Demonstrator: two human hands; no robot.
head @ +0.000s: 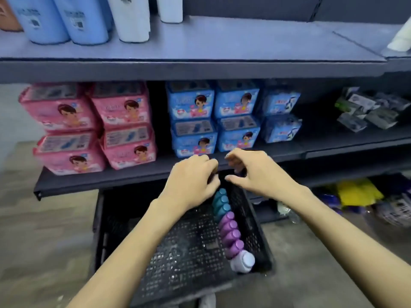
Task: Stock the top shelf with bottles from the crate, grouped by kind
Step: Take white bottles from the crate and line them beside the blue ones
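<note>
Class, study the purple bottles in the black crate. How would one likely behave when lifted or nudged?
The purple bottles look like smooth, glossy plastic, so probably stiff yet slippery. Their rounded bodies suggest one would roll if laid loose. They lean in a row against the crate wall, so neighbours may slump.

Cool, even light from above brightens the grey metal top shelf [222,41], while the black plastic mesh crate [184,247] below sits dim, small glints on its floor. Motion blur softens the pink soft packets [120,112] and my left hand [191,181]; the wide lens bows shelf edges.
</note>
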